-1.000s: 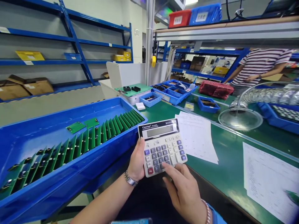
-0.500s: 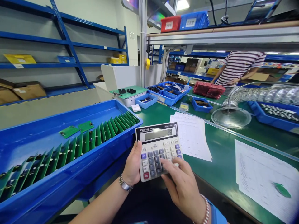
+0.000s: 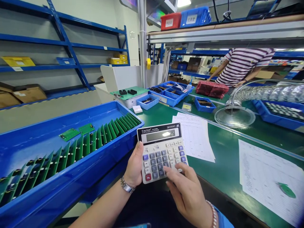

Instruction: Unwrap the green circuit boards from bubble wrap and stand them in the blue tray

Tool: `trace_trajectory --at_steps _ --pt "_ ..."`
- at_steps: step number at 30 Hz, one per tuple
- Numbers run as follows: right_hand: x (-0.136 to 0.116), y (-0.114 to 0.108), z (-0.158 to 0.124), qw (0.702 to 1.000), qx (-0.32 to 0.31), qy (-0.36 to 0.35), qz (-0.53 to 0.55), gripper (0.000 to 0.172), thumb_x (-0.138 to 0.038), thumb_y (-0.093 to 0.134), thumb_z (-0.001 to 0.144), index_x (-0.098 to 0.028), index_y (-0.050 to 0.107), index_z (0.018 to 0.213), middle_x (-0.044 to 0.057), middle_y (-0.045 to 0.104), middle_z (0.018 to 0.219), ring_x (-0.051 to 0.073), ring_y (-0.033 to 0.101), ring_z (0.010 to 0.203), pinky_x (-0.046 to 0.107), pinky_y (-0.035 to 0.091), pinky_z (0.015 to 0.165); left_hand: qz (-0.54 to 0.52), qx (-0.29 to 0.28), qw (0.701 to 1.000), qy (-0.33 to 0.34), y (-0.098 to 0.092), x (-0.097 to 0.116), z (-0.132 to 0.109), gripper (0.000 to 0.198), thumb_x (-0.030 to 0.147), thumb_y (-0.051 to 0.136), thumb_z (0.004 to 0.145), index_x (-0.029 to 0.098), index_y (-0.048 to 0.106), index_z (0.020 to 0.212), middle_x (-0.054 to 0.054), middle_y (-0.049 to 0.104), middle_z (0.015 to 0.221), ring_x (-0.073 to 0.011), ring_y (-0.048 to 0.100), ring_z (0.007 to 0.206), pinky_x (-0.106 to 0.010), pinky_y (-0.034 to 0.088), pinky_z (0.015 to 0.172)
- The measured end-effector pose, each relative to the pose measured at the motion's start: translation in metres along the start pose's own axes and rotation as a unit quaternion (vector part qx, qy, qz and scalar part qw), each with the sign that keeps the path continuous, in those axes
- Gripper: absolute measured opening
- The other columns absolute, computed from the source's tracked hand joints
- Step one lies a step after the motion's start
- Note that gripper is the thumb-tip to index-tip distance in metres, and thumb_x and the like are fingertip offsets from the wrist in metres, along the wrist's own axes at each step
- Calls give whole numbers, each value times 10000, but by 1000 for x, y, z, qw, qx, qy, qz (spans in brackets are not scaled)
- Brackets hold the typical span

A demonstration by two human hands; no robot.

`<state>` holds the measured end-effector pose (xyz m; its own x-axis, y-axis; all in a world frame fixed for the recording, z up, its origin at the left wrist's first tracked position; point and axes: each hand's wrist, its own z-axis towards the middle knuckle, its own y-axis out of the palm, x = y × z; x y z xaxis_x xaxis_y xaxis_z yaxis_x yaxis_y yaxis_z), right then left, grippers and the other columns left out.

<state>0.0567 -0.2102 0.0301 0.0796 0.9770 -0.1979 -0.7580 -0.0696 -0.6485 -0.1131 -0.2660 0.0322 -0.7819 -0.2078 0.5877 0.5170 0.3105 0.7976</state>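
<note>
My left hand (image 3: 134, 166) grips a white calculator (image 3: 158, 157) by its left edge, thumb on the front, and tilts its face toward me. Its display reads 25, partly washed out by glare. Over the lower right keys hovers my right hand (image 3: 186, 190), fingers apart and holding nothing; its fingertips are at or just above the keys, and I cannot tell whether they touch. To the left, a long blue bin (image 3: 99, 160) holds a row of upright green circuit boards (image 3: 77, 150), with two more boards (image 3: 69, 134) lying flat.
Printed sheets (image 3: 194, 137) lie behind the calculator, and further papers (image 3: 268, 180) with a green piece on them are at right. Small blue trays (image 3: 148, 103), a clear fume hood (image 3: 235, 117) and a red bundle (image 3: 211, 89) stand farther back. A person in a striped shirt (image 3: 247, 65) stands beyond.
My right hand has shifted slightly down and away from the middle keys, uncovering more of them. The calculator stays in my left hand, its display still at 25. The person beyond has leaned sideways.
</note>
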Motion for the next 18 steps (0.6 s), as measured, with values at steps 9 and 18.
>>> trace_trajectory --at_steps 9,18 --pt "-14 1 11 999 29 -34 -11 181 -104 519 793 -147 594 952 33 684 981 224 539 892 350 447 746 -2 5 1000 9 3 -1 -1 558 469 434 858 203 350 1341 -131 493 1299 -312 501 1138 -487 367 968" --pt "-6 -10 3 998 46 -28 -12 187 -69 551 754 -130 589 927 47 687 961 254 528 938 378 422 764 -3 0 1000 -6 5 6 -2 570 482 401 866 155 379 1332 -146 529 1258 -325 463 1174 -491 345 990"
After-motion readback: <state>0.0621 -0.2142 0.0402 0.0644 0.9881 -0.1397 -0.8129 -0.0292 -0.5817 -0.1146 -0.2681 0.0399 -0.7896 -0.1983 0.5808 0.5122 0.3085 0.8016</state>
